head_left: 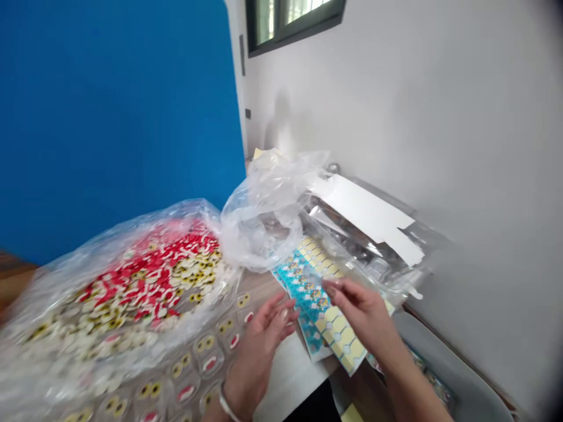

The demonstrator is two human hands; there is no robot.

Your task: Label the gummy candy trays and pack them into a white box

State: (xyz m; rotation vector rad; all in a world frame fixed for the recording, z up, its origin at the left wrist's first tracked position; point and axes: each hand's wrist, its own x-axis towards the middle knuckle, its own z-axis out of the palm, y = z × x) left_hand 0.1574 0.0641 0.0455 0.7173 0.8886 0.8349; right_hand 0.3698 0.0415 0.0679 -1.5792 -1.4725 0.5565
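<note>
My right hand (358, 308) is over a sticker sheet (341, 331) with blue printed labels and bare yellowish backing. Its thumb and fingertips are pinched together; what they hold, if anything, is too small and blurred to name. My left hand (264, 337), with a white band at the wrist, hovers beside the sheet with loosely curled fingers apart and nothing visible in them. To its left lie several clear packets (210, 354), each showing two yellow-and-black eye pieces and a red-and-white mouth piece. Another blue sheet (311, 337) lies partly under the first.
A large clear bag (189, 211) of loose red and yellow pieces spreads across the left. Behind the sheets stands an open plastic bag (240, 234). Clear packaging with white card (365, 205) lies by the wall. A grey bin (457, 357) stands off the table's right edge.
</note>
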